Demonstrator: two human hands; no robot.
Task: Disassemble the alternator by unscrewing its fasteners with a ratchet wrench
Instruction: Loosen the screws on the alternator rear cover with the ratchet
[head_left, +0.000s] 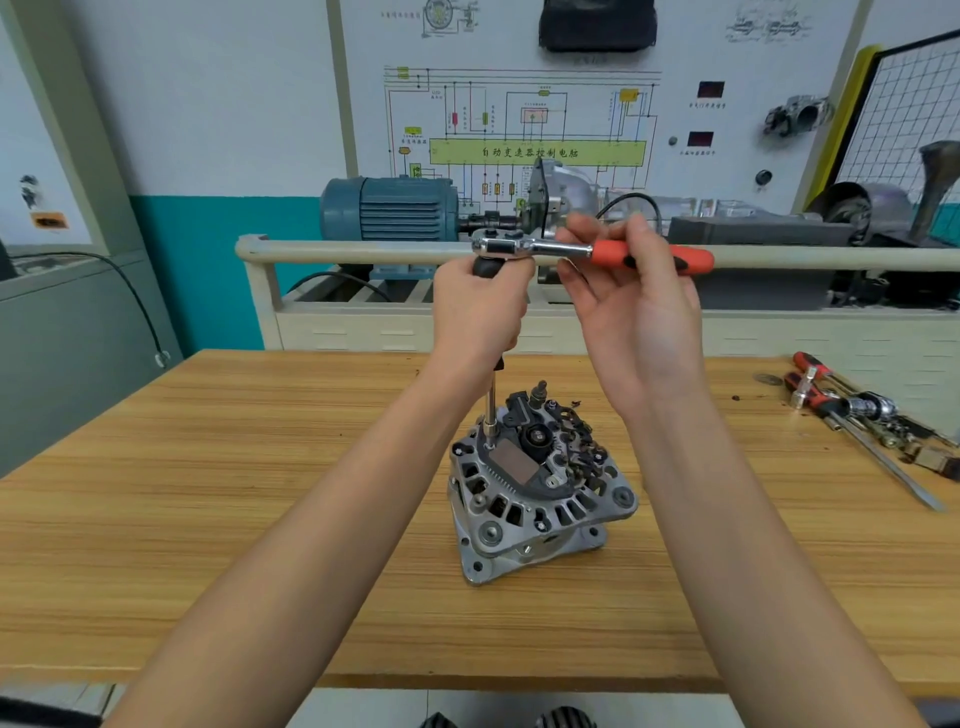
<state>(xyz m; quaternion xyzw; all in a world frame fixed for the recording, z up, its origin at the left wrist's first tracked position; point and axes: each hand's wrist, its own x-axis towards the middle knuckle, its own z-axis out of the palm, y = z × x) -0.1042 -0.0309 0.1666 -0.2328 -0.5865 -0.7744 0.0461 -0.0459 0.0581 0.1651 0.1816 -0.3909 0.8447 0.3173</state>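
Alternator (540, 483) stands upright mid-tabletop (208, 493); left hand (480, 312) grips the black extension handle, steadying its shaft on a rear-cover fastener; right hand (631, 306) pinches the ratchet wrench (587, 252) by its red handle; loosening step underway, I judge; next, swing the handle while staying seated.

Both forearms are bare, with no sleeves, watch or rings in sight on the left hand (480, 306) or right hand (631, 322). Striped dark shoes (563, 719), perhaps, peek in below.

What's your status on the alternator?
Left hand grips driver handle; right hand holds ratchet wrench. Bit seated on alternator fastener. Nothing blocking.
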